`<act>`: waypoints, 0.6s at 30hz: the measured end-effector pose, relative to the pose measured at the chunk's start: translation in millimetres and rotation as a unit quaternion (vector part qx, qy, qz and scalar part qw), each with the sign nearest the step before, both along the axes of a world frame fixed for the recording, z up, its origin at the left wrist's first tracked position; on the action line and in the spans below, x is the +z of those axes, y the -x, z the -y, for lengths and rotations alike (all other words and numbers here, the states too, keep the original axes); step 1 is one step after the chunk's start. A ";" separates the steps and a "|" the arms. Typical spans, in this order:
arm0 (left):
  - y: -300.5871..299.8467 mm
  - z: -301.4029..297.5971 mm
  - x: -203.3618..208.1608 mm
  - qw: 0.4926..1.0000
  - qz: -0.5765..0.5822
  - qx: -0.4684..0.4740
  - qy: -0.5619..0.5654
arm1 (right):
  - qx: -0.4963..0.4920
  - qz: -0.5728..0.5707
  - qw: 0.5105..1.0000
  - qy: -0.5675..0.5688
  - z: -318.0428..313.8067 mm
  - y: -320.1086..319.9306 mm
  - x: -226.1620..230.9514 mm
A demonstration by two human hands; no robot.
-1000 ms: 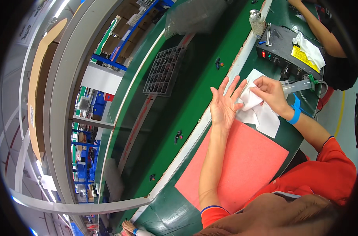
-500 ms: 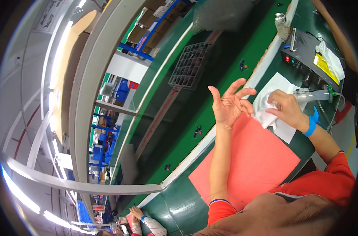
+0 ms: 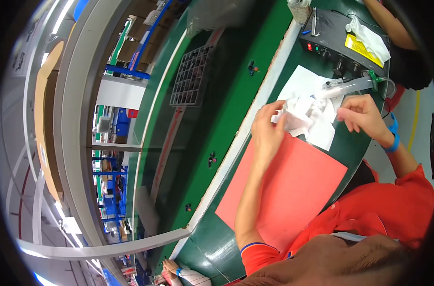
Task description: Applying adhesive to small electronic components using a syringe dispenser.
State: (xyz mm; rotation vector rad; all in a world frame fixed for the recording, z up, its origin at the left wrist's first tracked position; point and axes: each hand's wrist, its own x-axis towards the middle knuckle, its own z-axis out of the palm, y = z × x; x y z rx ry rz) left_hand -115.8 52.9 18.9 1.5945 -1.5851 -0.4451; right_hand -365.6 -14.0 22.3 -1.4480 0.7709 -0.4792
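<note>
My left hand (image 3: 268, 136) is at the left side of a crumpled pile of white tissue (image 3: 317, 114), its thumb and fingers bent around an edge of it; the fingertips are slightly blurred. To the right of the pile, my right hand (image 3: 367, 117) is raised with its fingers curled in, thumb against forefinger. Whatever may be between those fingertips is too small or hidden to make out. Beyond my right hand, a clear syringe barrel (image 3: 348, 88) with a green cap lies across white paper (image 3: 293, 83). A red-orange mat (image 3: 288, 186) lies beneath my left forearm.
A black control box (image 3: 341, 40) with a white cloth (image 3: 368, 38) on top stands at the far right, beside a jar (image 3: 300, 10). Left of the white ledge, a green conveyor belt (image 3: 226, 128) carries small dark parts (image 3: 212, 159). Another person's hands (image 3: 170, 267) show at lower left.
My left hand, spread in the air before, has come to the tissue. My right hand has left the tissue and drawn off to its right. The whole view has shifted.
</note>
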 end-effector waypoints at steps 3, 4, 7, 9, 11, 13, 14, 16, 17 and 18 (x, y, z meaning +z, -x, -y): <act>17.6 1.6 -6.8 0.979 0.187 0.020 0.077 | -0.089 0.119 0.976 -0.157 -13.8 4.6 -7.3; 23.8 5.0 -10.4 0.967 0.241 0.019 0.086 | -0.137 0.176 0.947 -0.232 -17.2 5.9 -12.0; 21.5 13.3 -18.3 0.972 0.220 0.034 0.073 | -0.192 0.218 0.932 -0.216 -7.8 -4.6 -39.5; 11.1 13.5 -22.6 0.995 0.074 0.070 0.022 | -0.217 0.245 0.922 -0.208 0.5 -8.3 -48.2; 3.1 11.8 -21.5 0.996 -0.003 0.092 0.005 | -0.208 0.231 0.928 -0.205 14.2 -12.4 -50.8; -4.4 12.4 -20.8 0.977 -0.168 0.129 -0.034 | -0.203 0.226 0.932 -0.197 19.8 -11.9 -53.3; -6.9 12.5 -23.0 0.977 -0.168 0.128 -0.029 | -0.216 0.200 0.933 -0.206 21.1 -9.4 -55.3; -9.1 13.4 -32.0 0.970 -0.199 0.120 -0.068 | -0.240 0.150 0.933 -0.221 24.7 -9.0 -55.5; -12.9 15.8 -35.8 0.966 -0.215 0.117 -0.087 | -0.237 0.152 0.935 -0.215 24.4 -13.3 -52.4; -16.9 16.4 -36.6 0.966 -0.216 0.119 -0.083 | -0.261 0.172 0.936 -0.160 18.9 -18.6 -46.9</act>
